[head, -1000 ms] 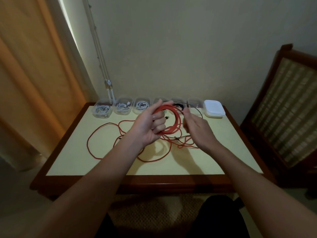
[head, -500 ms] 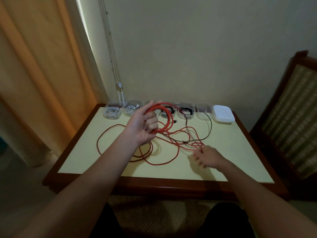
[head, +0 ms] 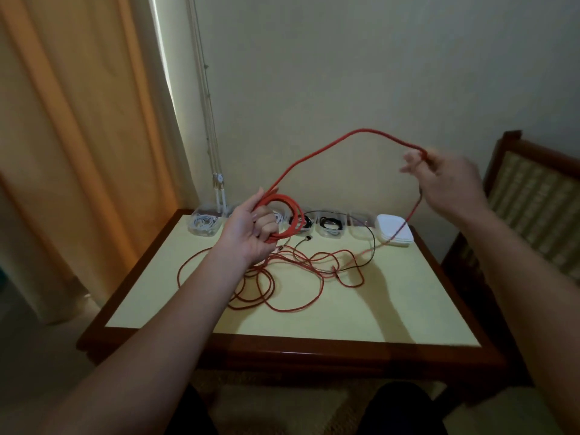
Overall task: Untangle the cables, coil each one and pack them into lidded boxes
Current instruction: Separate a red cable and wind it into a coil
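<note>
A long red cable (head: 317, 155) arcs through the air between my hands. My left hand (head: 251, 229) grips a coil of its loops above the table's back middle. Raised high at the right, my right hand (head: 445, 180) pinches the cable, and from it the strand drops to the table. More red cable lies in a loose tangle (head: 282, 277) on the yellow tabletop, crossed by a thin black cable (head: 372, 246). Along the back edge stands a row of clear boxes (head: 204, 222), several holding coiled white or black cables.
A stack of white lids (head: 395, 233) sits at the table's back right corner. The table (head: 314, 350) has a dark wooden rim. A wooden chair (head: 533, 196) stands at the right, a curtain (head: 78, 136) at the left, and the wall is close behind.
My right hand has risen from the tabletop to high at the right, pulling a length of red cable up into an arc. My left hand keeps its hold on the coil.
</note>
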Motion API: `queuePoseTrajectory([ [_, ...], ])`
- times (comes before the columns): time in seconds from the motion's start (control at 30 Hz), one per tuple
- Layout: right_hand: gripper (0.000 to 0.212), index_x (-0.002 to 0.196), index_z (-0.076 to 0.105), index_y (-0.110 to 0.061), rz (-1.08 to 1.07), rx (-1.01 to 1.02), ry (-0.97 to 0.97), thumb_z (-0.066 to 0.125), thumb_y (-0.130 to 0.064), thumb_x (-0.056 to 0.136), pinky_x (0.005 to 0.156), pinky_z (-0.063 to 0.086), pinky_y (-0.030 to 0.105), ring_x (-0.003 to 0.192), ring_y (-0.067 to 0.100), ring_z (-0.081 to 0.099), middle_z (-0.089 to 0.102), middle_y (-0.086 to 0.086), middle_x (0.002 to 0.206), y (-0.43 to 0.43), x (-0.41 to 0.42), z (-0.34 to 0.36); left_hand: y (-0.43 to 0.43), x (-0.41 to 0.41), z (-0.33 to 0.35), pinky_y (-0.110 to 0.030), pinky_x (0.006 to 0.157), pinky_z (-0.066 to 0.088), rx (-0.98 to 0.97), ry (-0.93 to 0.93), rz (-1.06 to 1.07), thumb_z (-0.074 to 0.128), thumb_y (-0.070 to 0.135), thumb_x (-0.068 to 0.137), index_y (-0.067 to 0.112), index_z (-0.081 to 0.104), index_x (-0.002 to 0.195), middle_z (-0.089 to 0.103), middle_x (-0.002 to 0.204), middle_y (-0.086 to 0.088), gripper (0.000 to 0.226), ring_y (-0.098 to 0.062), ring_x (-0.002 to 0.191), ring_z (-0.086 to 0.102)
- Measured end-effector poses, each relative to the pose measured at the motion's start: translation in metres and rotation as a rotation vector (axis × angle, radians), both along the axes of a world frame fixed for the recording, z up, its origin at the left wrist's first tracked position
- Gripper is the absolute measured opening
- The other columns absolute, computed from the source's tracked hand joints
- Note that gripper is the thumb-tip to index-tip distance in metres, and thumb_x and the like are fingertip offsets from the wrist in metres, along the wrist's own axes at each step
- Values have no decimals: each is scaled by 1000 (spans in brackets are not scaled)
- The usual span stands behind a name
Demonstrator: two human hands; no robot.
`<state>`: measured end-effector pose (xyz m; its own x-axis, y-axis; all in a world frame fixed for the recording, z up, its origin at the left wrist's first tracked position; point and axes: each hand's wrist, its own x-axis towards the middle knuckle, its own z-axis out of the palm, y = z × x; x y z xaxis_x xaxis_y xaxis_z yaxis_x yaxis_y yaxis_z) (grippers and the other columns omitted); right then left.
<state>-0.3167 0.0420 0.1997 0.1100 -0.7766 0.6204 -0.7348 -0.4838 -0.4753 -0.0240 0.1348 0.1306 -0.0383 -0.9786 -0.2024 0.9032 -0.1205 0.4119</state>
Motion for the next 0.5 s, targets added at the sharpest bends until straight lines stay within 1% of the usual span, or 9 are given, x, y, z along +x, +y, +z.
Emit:
queuePoseTrajectory([
  [0.03, 35, 105, 75, -18, 14, 57, 42, 49, -40, 104, 80, 50, 34, 82, 17, 69, 74, -2, 85, 5, -2, -5, 4, -1, 3, -18, 30, 11, -2, 5, 17, 54, 31, 101, 7, 70, 93, 24, 43, 8, 30, -7, 29, 17],
  [0.07, 34, 105, 76, -17, 18, 97, 66, 49, -38, 105, 79, 47, 31, 84, 15, 69, 74, -2, 84, 12, -4, -11, 8, -2, 6, -18, 30, 11, -5, 12, 30, 53, 32, 101, 7, 70, 92, 24, 43, 8, 31, -7, 29, 17],
  [0.13, 33, 108, 76, -14, -4, 63, 79, 49, -34, 106, 78, 42, 25, 91, 13, 69, 77, 1, 91, 21, -10, -18, 16, -2, 11, -18, 29, 12, -2, 22, 49, 53, 32, 101, 8, 67, 87, 24, 43, 7, 31, -7, 29, 17],
  [0.2, 35, 107, 78, -13, -44, -35, 88, 50, -34, 106, 83, 47, 31, 98, 23, 70, 78, 6, 98, 26, -17, -10, 22, 0, 17, -18, 28, 13, 20, 13, 65, 54, 32, 101, 10, 62, 83, 25, 43, 7, 30, -7, 29, 17],
  [0.27, 37, 103, 78, -14, -33, -31, 100, 50, -37, 105, 85, 52, 39, 94, 27, 71, 78, 6, 94, 32, -19, 5, 26, 3, 21, -18, 28, 13, 49, -34, 85, 55, 33, 101, 10, 65, 85, 25, 44, 7, 30, -6, 30, 16],
  [0.33, 35, 101, 78, -16, -32, 41, 183, 51, -38, 104, 80, 49, 38, 89, 29, 70, 77, 8, 87, 35, -17, 12, 28, 3, 22, -17, 29, 11, 83, -114, 97, 55, 33, 101, 10, 67, 83, 25, 45, 8, 32, -5, 31, 16],
  [0.4, 35, 96, 78, -16, -20, 148, 338, 52, -38, 103, 73, 43, 34, 86, 31, 67, 74, 13, 86, 32, -10, 0, 27, 2, 13, -17, 29, 11, 144, -183, 106, 54, 33, 102, 11, 64, 76, 25, 46, 9, 35, -5, 31, 16],
  [0.43, 38, 91, 77, -15, 2, 229, 385, 50, -39, 104, 70, 41, 33, 82, 30, 66, 72, 13, 83, 31, -6, -13, 27, 1, 6, -17, 29, 11, 174, -216, 111, 54, 33, 102, 12, 64, 79, 24, 47, 9, 33, -4, 31, 16],
  [0.5, 47, 80, 73, -14, 34, 386, 429, 44, -41, 105, 69, 41, 31, 76, 29, 64, 68, 8, 77, 28, 0, -47, 24, 1, -11, -17, 29, 12, 223, -288, 134, 55, 31, 101, 11, 69, 93, 23, 47, 9, 26, -4, 32, 16],
])
